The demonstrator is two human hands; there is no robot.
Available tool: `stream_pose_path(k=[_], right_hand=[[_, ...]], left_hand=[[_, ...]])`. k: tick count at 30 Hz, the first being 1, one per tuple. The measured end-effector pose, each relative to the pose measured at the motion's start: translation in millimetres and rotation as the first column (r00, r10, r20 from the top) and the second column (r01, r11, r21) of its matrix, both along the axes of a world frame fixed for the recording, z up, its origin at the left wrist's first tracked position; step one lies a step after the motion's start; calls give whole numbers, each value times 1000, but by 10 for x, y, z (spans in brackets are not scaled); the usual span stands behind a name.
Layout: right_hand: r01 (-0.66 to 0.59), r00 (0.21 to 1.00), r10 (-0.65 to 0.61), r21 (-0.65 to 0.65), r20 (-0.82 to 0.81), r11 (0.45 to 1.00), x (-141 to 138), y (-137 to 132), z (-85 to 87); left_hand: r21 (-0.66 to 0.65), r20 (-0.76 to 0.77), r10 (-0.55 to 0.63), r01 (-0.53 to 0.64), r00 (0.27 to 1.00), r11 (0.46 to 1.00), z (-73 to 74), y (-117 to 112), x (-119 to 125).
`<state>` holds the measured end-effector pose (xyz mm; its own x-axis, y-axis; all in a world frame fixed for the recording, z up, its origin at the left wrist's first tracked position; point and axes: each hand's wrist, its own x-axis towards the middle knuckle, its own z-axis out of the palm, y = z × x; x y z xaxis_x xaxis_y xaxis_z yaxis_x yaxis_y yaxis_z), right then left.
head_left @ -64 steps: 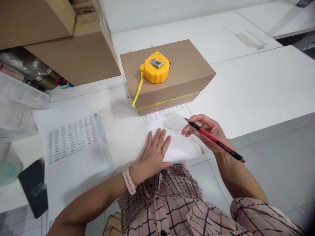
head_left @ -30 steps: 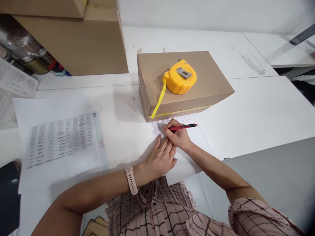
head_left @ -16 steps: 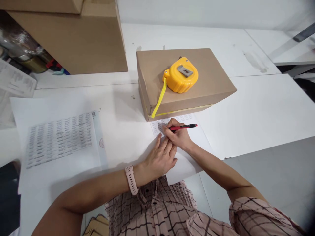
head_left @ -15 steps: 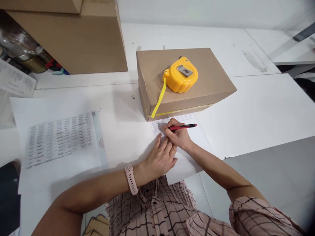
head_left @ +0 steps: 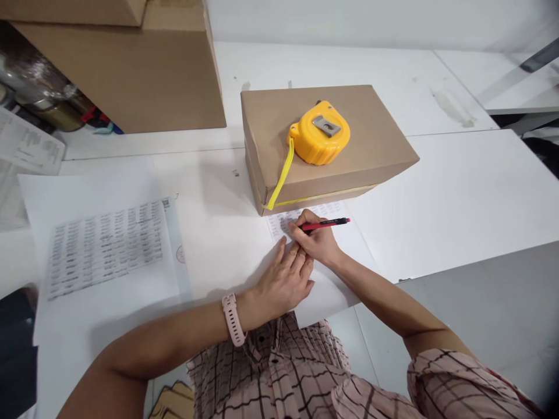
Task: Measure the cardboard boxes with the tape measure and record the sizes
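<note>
My right hand [head_left: 317, 241] grips a red and black pen [head_left: 325, 223], its tip down on a printed sheet of paper [head_left: 349, 247] just in front of a small cardboard box [head_left: 379, 145]. My left hand [head_left: 283, 279] lies flat with fingers stretched out on the same sheet, touching the right hand. A pink watch sits on the left wrist. On top of the box rests a yellow tape measure [head_left: 318, 139], its yellow strap hanging over the box's front edge.
A second printed sheet [head_left: 105, 247] lies to the left on the white table [head_left: 458, 192]. A large cardboard box [head_left: 126, 70] stands at the back left, with cans and papers beside it. A dark phone [head_left: 17, 349] is at the left edge.
Over two seconds my right hand brought the pen from the air down onto the sheet near the box. In the last second both hands have stayed nearly still.
</note>
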<state>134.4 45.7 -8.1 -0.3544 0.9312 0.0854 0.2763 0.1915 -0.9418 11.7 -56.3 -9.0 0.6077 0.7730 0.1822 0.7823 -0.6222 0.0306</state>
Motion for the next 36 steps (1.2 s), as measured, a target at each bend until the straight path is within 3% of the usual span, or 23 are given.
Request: stream_pose_path(k=[22, 30, 36], right_hand=[[20, 999, -20, 8, -27, 1000, 6, 12, -11], [26, 1000, -26, 66, -4, 997, 6, 19, 4], [27, 1000, -27, 31, 12, 999, 10, 10, 3]], left_hand=[[-28, -14, -12, 11, 1000, 1000, 15, 7, -4], [-61, -6, -7, 7, 1000, 998, 10, 7, -5], [-76, 5, -3, 4, 1000, 997, -4, 4, -2]])
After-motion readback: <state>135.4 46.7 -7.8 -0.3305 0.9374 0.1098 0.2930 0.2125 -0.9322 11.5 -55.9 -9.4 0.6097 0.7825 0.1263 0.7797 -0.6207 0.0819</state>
